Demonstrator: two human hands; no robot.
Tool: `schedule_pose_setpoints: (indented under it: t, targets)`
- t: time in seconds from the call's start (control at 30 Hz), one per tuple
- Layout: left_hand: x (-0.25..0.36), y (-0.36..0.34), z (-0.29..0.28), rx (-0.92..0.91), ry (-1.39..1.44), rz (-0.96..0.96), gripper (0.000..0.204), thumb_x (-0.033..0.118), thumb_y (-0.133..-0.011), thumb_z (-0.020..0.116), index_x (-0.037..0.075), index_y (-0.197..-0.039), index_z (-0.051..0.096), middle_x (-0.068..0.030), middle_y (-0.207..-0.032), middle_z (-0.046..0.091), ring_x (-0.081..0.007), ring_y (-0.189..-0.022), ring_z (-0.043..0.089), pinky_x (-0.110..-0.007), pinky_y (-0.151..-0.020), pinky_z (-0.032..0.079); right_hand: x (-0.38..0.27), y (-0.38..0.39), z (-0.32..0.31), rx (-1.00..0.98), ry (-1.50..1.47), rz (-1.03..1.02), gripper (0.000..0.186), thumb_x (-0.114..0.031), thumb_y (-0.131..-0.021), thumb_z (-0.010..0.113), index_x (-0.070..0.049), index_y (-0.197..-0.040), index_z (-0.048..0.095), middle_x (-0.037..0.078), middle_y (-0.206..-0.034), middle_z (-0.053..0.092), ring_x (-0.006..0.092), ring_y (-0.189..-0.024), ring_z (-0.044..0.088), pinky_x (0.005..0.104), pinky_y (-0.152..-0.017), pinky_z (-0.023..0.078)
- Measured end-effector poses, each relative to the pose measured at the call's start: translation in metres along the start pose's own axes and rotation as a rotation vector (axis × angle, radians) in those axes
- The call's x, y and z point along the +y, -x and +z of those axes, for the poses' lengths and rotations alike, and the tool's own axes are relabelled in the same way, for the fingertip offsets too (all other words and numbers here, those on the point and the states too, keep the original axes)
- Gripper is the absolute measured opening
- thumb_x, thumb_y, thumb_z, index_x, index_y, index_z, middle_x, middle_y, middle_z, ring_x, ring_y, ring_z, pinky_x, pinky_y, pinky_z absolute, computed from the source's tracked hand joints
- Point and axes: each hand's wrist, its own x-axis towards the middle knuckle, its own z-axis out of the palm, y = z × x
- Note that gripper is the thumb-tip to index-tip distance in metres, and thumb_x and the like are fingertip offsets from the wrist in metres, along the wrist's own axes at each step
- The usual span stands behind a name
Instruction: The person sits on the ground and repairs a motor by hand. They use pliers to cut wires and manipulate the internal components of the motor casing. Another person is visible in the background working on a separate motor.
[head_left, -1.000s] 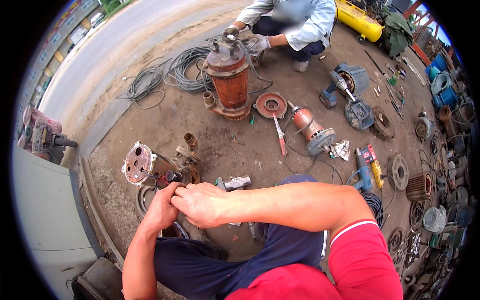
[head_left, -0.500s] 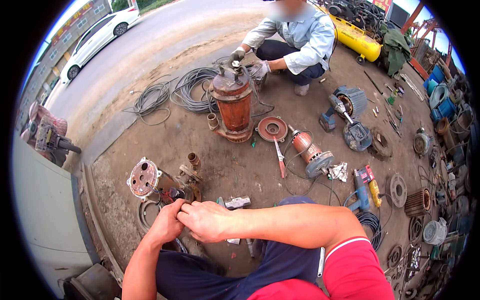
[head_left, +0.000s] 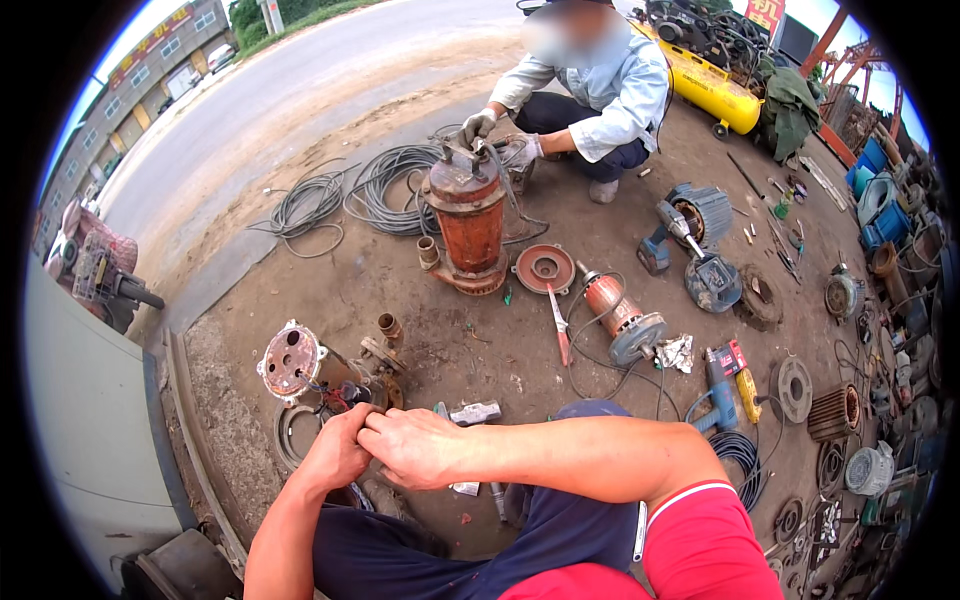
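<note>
My left hand (head_left: pixel 342 447) and my right hand (head_left: pixel 412 449) meet, fingers closed together, in front of my knees. What they pinch is hidden. Just beyond them lies a tipped pump housing (head_left: pixel 335 368) with a pale round end flange (head_left: pixel 292 361). Thin wires (head_left: pixel 345 395) come out beside it, close to my fingertips. A metal ring (head_left: pixel 292 437) rests on the ground by my left wrist, and a hammer head (head_left: pixel 475 412) lies just past my right forearm. Opposite me, a crouching person's gloved hand (head_left: pixel 480 125) is at the top of an upright rusty red pump (head_left: pixel 468 225).
Coiled grey cable (head_left: pixel 385 190) lies behind the pump. Right of centre are a red rotor (head_left: pixel 615 305), a round red cover (head_left: pixel 545 268), a blue heat gun (head_left: pixel 718 390) and a cordless tool (head_left: pixel 655 247). A grey-green panel (head_left: pixel 95 420) borders my left; piled parts line the right.
The white car on the road at upper left has gone out of view. My hands stay joined in nearly the same place. The person opposite has shifted the gloved hands slightly at the pump top.
</note>
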Motion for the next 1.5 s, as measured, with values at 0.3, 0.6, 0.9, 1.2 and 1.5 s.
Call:
schedule_pose_setpoints:
  t: [0.3,0.6,0.9,1.2,1.5]
  targets:
    - [0.000,0.003,0.001,0.013,0.016,-0.026,0.034,-0.005,-0.078,0.058,-0.001,-0.112,0.061,-0.0220,-0.100,0.069,-0.0350,-0.098,0.067,-0.039,-0.083,0.051,0.000,0.000,0.007,0.036,0.007,-0.013,0.030,-0.011,-0.073,0.070,0.000,-0.097,0.054,0.018,-0.100,0.057,0.0373,-0.092,0.061,0.0478,-0.076,0.053]
    - [-0.002,0.002,0.002,0.015,0.001,-0.014,0.035,-0.006,-0.078,0.058,-0.001,-0.112,0.061,-0.0217,-0.100,0.069,-0.0335,-0.098,0.067,-0.038,-0.083,0.051,0.000,0.001,0.005,0.040,0.011,-0.010,0.027,-0.008,-0.074,0.067,0.000,-0.096,0.055,0.018,-0.099,0.057,0.0372,-0.091,0.061,0.0484,-0.075,0.053]
    - [-0.001,0.001,0.005,0.028,0.001,-0.018,0.033,-0.006,-0.079,0.057,-0.001,-0.111,0.060,-0.0230,-0.100,0.068,-0.0374,-0.098,0.067,-0.040,-0.082,0.051,-0.005,0.000,-0.004,-0.036,0.012,0.043,0.025,-0.008,-0.077,0.063,0.000,-0.101,0.058,0.019,-0.105,0.060,0.0378,-0.097,0.063,0.0475,-0.079,0.053]
    - [-0.003,-0.002,0.012,0.027,-0.032,-0.019,0.032,-0.004,-0.080,0.054,0.000,-0.111,0.060,-0.0250,-0.101,0.068,-0.0425,-0.100,0.065,-0.044,-0.083,0.051,-0.002,0.005,-0.005,-0.088,0.029,0.092,0.031,-0.008,-0.075,0.066,0.000,-0.104,0.061,0.020,-0.110,0.062,0.0361,-0.101,0.064,0.0459,-0.083,0.054]
    - [0.007,-0.009,0.013,-0.003,-0.039,-0.002,0.030,-0.003,-0.081,0.058,-0.001,-0.110,0.060,-0.0234,-0.101,0.068,-0.0390,-0.098,0.066,-0.041,-0.083,0.051,0.001,0.011,-0.016,-0.117,0.059,0.104,0.030,-0.010,-0.079,0.063,0.001,-0.107,0.060,0.021,-0.111,0.061,0.0373,-0.101,0.063,0.0469,-0.085,0.054]
